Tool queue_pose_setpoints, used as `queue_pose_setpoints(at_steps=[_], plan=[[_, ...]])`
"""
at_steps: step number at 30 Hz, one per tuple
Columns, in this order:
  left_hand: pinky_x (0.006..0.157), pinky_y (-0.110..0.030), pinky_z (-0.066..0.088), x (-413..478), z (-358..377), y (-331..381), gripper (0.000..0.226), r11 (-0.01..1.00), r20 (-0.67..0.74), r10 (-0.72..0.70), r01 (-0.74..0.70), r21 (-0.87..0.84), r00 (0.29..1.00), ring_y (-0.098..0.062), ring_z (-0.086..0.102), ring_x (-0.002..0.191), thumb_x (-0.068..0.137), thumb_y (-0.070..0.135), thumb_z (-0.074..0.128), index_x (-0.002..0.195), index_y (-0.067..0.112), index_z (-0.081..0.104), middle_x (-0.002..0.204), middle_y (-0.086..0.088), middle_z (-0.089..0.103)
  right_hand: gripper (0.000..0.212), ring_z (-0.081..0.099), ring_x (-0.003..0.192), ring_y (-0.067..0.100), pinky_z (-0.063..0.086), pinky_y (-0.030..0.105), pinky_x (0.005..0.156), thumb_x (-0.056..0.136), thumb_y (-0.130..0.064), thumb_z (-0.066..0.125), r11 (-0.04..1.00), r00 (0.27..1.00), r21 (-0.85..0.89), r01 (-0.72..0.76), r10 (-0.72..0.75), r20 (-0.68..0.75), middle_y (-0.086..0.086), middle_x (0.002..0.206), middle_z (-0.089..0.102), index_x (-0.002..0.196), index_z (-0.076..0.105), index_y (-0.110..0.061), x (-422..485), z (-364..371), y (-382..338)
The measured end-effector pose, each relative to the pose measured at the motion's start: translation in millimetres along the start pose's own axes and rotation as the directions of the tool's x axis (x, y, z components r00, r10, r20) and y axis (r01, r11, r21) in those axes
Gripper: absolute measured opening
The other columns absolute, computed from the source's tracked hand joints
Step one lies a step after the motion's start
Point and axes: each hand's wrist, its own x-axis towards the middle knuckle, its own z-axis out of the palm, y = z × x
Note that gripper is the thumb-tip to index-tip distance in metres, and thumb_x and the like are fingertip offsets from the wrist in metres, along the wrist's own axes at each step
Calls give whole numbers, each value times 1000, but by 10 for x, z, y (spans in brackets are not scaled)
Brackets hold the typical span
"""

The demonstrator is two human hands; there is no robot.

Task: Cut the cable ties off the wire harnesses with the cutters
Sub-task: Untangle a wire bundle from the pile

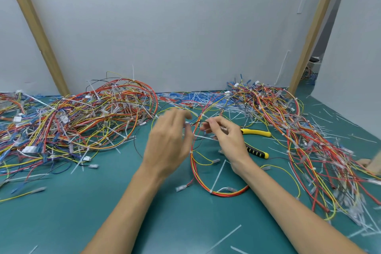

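Through the head view, our right hand [224,138] pinched a strand of the harness [228,193] looped on the green table [103,212], probably to bring up a cable tie [217,175]. Our left hand [169,140], blurred, hovered beside it; we could not tell its grip. The cutters [256,151] lay unheld just behind the right hand, within reach.

An assembly workshop: green bench mat [61,212] heaped with wire harnesses [82,117], plain partition walls [175,27].
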Motion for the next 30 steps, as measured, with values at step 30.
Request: queue_pose_setpoints(at_steps=[30], plan=[[73, -18, 49, -141, 254, -109, 8, 586, 439, -397, 591, -555, 806, -6, 65, 83, 92, 21, 71, 92, 26, 77, 99, 4, 67, 19, 61, 107, 21, 46, 34, 94, 90, -19, 74, 847, 989, -511, 148, -140, 53, -4, 110, 67, 109, 76, -17, 47, -11, 147]])
